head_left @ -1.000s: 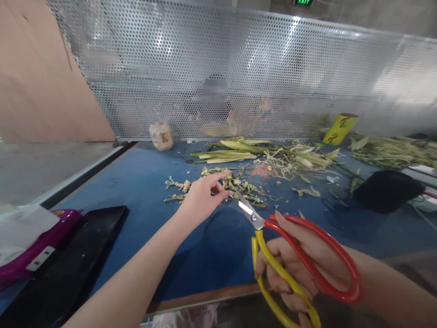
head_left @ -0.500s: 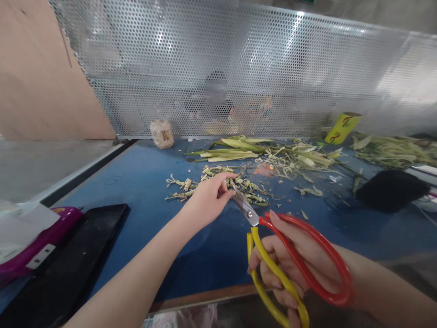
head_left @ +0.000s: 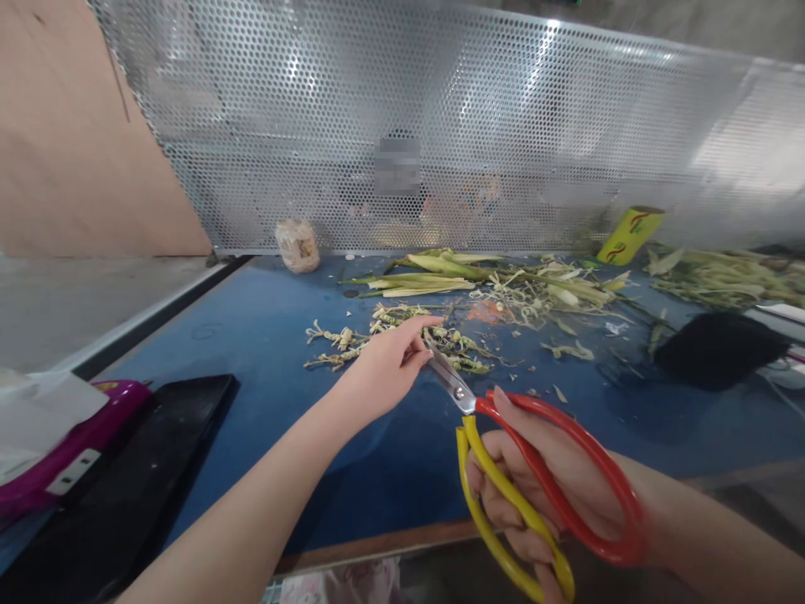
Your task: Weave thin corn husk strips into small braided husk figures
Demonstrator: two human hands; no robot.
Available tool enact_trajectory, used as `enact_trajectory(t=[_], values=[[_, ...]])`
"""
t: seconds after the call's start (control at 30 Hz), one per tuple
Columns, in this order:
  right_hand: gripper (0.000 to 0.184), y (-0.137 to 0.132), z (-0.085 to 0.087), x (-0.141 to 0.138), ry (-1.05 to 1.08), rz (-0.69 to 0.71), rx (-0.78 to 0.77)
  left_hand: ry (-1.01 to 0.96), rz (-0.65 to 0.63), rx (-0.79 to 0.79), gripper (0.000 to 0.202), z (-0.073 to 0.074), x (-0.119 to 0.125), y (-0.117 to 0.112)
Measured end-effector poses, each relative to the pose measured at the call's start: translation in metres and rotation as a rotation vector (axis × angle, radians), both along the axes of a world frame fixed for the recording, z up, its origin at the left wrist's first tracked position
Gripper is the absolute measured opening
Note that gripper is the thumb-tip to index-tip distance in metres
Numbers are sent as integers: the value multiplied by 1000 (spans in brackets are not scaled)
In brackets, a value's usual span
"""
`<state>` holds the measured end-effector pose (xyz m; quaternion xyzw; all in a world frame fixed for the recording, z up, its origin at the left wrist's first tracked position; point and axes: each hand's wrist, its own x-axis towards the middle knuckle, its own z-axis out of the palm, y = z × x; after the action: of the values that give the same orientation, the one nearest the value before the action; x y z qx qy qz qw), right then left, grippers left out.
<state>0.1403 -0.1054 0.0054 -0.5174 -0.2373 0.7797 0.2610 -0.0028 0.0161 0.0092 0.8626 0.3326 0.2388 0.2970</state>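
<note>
My right hand [head_left: 534, 486] grips a pair of scissors [head_left: 462, 394] with one red and one yellow handle. Their blades point up and left, the tips reaching my left hand's fingertips. My left hand [head_left: 386, 365] is closed in a loose pinch, thumb bent toward the other fingers and index finger stretched out above. Whatever sits in the pinch is hidden behind the fingers and too small to name. Under and around this hand lie several small braided pieces of pale green plant strips [head_left: 343, 338], looking like corn husk, flat on the blue tabletop [head_left: 251, 453].
Long green husk leaves [head_left: 433, 277] and curly shreds [head_left: 534, 294] lie behind. A yellow-green can [head_left: 631, 236] leans by the perforated metal screen [head_left: 352, 101]; a wrapped roll [head_left: 298, 247] stands left. A black tray [head_left: 182, 419], purple object [head_left: 129, 394] and black cloth-like item [head_left: 720, 351] flank the work.
Both hands stay almost in place. The left index finger reaches slightly farther right, and the fingers in the yellow handle have shifted a little.
</note>
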Motion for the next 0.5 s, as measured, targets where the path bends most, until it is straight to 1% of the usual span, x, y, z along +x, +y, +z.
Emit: enact_trajectory(t=[0.13, 0.23, 0.37, 0.5], values=[[76, 2, 8, -5, -52, -17, -102, -17, -18, 8, 43, -2, -1, 1], [75, 3, 12, -8, -83, -30, -147, -8, -22, 25, 47, -2, -1, 1], [72, 5, 6, -6, -48, -49, -205, -7, -31, 36, 50, -2, 0, 0], [66, 5, -2, -1, -1, -95, -168, -30, -35, 44, 48, -1, 0, -1]])
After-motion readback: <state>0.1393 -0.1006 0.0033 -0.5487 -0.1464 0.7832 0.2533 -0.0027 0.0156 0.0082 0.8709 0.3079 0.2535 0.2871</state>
